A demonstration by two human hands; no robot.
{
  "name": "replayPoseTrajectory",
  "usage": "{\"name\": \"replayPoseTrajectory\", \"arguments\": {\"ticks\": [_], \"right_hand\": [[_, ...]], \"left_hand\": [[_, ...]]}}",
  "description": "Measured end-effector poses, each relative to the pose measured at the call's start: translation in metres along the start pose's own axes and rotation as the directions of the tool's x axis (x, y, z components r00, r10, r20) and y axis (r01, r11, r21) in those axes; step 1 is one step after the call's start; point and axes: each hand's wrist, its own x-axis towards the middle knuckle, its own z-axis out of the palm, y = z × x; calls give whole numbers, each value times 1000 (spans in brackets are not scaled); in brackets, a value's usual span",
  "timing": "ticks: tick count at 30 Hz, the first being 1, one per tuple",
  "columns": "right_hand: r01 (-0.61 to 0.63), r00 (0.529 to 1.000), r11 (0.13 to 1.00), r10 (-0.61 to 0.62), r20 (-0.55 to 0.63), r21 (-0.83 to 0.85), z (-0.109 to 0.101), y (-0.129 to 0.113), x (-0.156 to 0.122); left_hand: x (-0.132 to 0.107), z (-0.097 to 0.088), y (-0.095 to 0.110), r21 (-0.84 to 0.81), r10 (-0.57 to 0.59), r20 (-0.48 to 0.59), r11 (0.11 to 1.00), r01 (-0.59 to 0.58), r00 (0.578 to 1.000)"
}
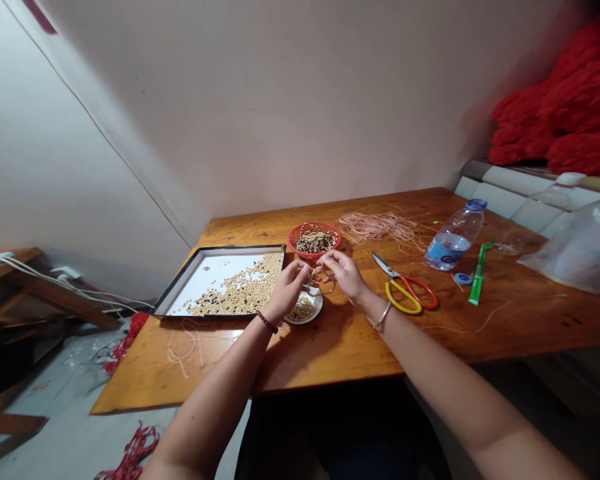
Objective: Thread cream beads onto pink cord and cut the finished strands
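Note:
My left hand (291, 285) and my right hand (345, 273) meet over the table, thumbs and fingertips pinched. Between them runs a short beaded string (317, 271) of pale beads, gripped by both. Its exact ends are too small to make out. Just below my hands sits a small white bowl (320, 311) with beige and dark beads in it. To the left lies a black-edged shallow tray (195, 277) with many loose beige beads (245, 293) and some dark ones. Behind my hands stands a red basket (313, 255) holding beaded strands (315, 240).
On the wooden table (350, 353), scissors (405, 290) lie right of my right hand. Beyond are pink cords (377, 227), a water bottle (450, 240), a blue cap (463, 279), a green packet (478, 277) and a plastic bag (577, 250). Loose thread (187, 343) lies front left.

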Motion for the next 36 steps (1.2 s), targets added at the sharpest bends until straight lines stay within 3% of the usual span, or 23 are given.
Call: {"name": "replayPoseTrajectory", "arguments": {"ticks": [6,15,21,26,36], "right_hand": [[74,995,994,-69,67,-75,1,2,-1],[241,970,955,-233,62,-176,2,10,1],[177,982,964,-187,-31,-201,1,9,1],[193,968,964,-217,-122,-184,-2,10,4],[96,995,995,-96,-34,-10,4,1,-1]], "left_hand": [[-1,0,0,-21,27,70,999,-25,997],[-3,2,-2,68,63,68,995,-67,996],[-3,3,-4,124,121,3,985,-121,993],[1,-1,-7,145,104,-86,985,-91,991],[2,-2,-4,169,75,-125,984,-53,989]]}}
